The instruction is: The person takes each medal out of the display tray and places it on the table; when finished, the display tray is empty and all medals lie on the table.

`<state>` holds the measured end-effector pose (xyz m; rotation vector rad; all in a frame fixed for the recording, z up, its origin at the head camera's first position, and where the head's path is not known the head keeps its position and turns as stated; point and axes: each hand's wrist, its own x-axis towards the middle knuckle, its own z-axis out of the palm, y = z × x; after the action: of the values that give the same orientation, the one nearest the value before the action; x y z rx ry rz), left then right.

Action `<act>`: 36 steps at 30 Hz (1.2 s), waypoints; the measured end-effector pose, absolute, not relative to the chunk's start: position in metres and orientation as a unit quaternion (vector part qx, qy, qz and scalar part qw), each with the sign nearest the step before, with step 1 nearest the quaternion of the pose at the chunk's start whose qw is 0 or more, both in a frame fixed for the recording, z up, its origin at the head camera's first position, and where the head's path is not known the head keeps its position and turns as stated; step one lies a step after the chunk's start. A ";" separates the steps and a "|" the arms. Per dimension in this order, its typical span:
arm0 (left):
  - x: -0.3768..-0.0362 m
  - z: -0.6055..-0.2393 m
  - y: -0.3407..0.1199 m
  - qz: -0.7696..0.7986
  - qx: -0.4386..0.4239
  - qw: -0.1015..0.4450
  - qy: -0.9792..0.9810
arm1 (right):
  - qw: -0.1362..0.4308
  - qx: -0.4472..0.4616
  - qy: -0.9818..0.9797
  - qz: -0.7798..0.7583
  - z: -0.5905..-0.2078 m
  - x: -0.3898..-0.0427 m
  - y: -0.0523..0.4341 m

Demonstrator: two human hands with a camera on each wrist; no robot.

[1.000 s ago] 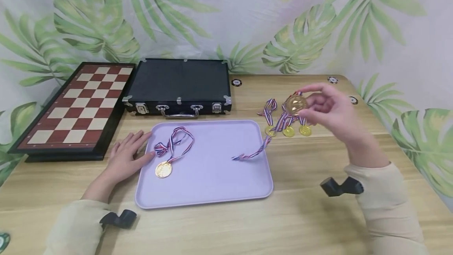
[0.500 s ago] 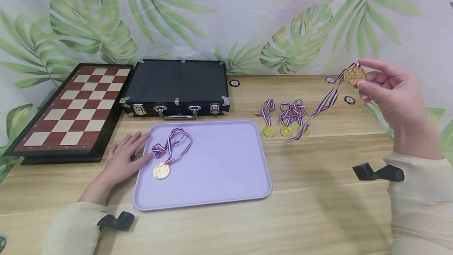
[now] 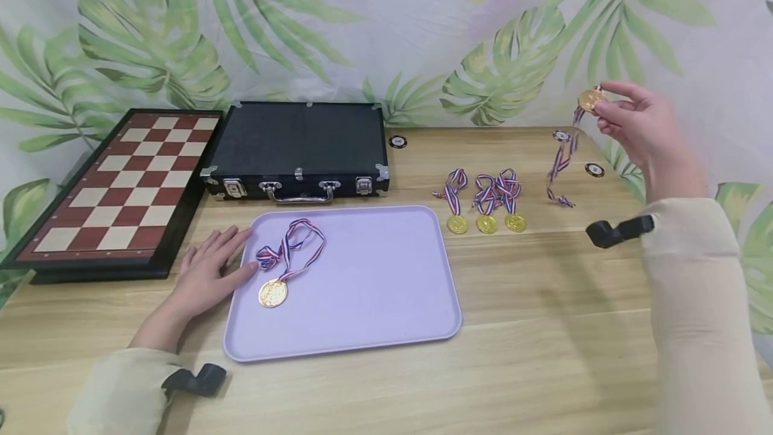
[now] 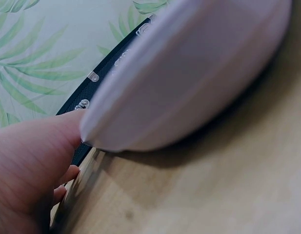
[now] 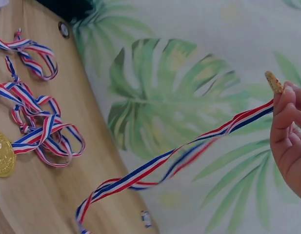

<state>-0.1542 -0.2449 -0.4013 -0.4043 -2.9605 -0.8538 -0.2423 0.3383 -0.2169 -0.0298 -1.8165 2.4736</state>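
We hold a round gold medal [image 3: 590,99] on a red, white and blue striped ribbon [image 3: 561,165] up in the air at the far right edge of the wooden tabletop [image 3: 543,354]. Our right hand [image 3: 640,123] pinches the disc between thumb and fingers, which are clamped on its rim, and the ribbon hangs down from it with its lower end just reaching the wood. In the right wrist view the ribbon [image 5: 174,165] runs taut and slanted from the fingers [image 5: 285,109] down toward the table edge.

Our left hand [image 3: 208,274] lies flat on the tabletop, fingers straight and slightly apart, its fingertips touching the left rim of the pale lilac rectangular plastic tray [image 3: 386,327]. One more gold medal with a striped ribbon [image 3: 273,291] already lies inside the tray near its left side. Three gold medals with looped ribbons [image 3: 486,210] sit in a row on the bare wood just beyond the tray's right far corner.

As we judge it, one medal is placed, one is in hand and away from the tray, and three are left untouched.

Behind the tray stands a closed black case with metal latches [image 3: 298,146], and left of it a red and cream chessboard [image 3: 121,183]. A few small round chips [image 3: 397,141] lie near the leaf-print backdrop [image 3: 386,32].
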 end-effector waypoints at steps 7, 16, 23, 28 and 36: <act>-0.154 -0.401 -0.245 -0.273 -0.128 0.014 -0.953 | 0.006 -0.061 -0.609 0.791 -0.248 -0.261 0.336; -0.154 -0.401 -0.245 -0.272 -0.130 0.017 -0.953 | -0.045 -0.058 -0.681 0.729 -0.316 -0.247 0.344; -0.153 -0.403 -0.245 -0.272 -0.130 0.017 -0.953 | -0.113 -0.031 -0.698 0.707 -0.357 -0.229 0.355; -0.153 -0.403 -0.245 -0.271 -0.128 0.017 -0.954 | -0.139 0.032 -0.737 0.660 -0.373 -0.222 0.366; -0.154 -0.402 -0.244 -0.271 -0.126 0.015 -0.954 | -0.144 0.015 -0.800 0.582 -0.381 -0.216 0.365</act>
<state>-0.1535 -0.2445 -0.4019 -0.3929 -2.9687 -0.8444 -0.2163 0.3650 -0.3806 0.0521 -2.7737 2.0176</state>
